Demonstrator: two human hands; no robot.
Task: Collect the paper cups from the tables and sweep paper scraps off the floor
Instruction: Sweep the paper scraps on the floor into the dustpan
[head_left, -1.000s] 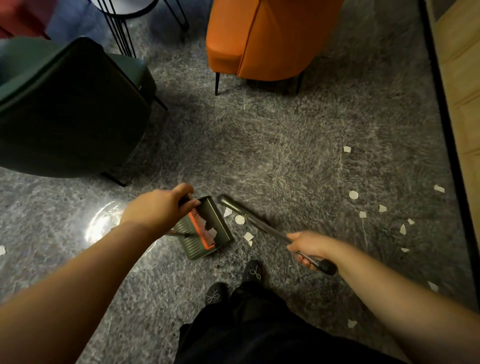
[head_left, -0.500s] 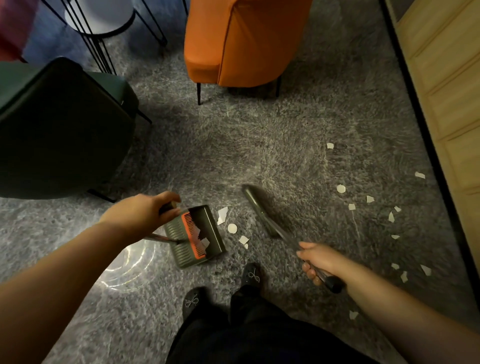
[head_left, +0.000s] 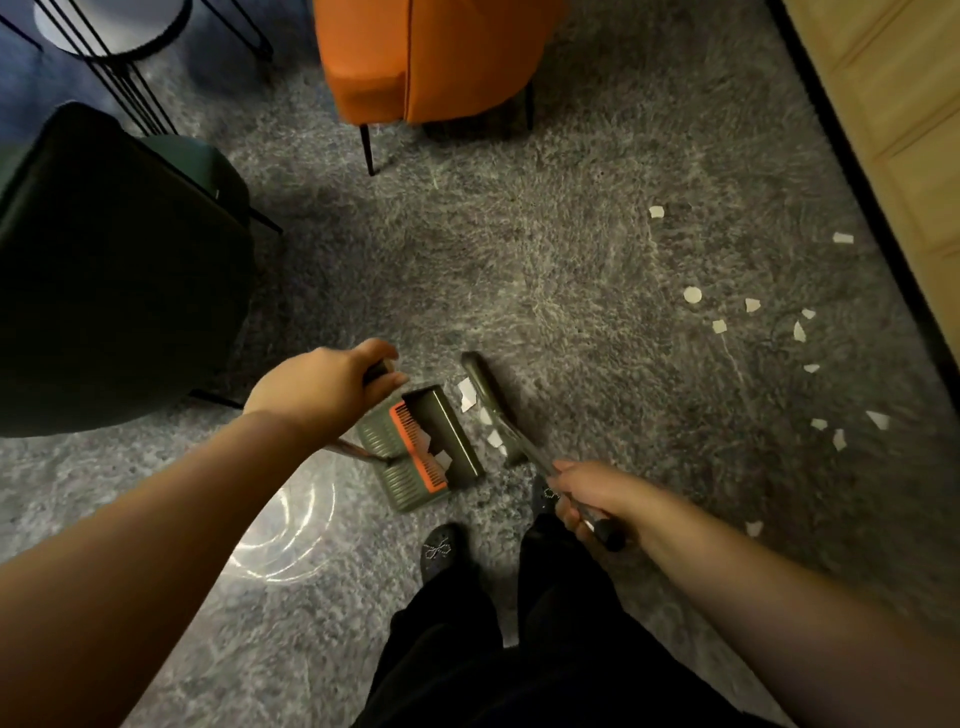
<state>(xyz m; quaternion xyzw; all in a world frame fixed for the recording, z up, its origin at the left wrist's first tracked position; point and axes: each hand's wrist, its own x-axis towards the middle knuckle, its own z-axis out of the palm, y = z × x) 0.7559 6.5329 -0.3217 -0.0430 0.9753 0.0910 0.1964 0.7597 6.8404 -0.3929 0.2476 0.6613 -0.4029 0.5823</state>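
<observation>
Grey floor (head_left: 545, 249) carries scattered paper scraps (head_left: 692, 295), a dustpan (head_left: 457, 441) and chairs (head_left: 426, 57).

**What I can't make out from up here**

My left hand (head_left: 324, 387) covers the top of the dustpan handle (head_left: 375, 372), so only a dark stub shows past my fingers. My right hand (head_left: 597, 499) wraps the broom handle (head_left: 605, 532) and hides its middle. The broom head (head_left: 493, 410) is blurred, its bristles unreadable, and it covers part of the scraps (head_left: 485, 415) beside the dustpan (head_left: 426, 447). My right shoe sits mostly behind that hand. The orange chair (head_left: 426, 57), the green chair (head_left: 104, 270) and the wire side table (head_left: 111, 31) are cut off by the far and left edges. Both forearms run out of frame.
</observation>
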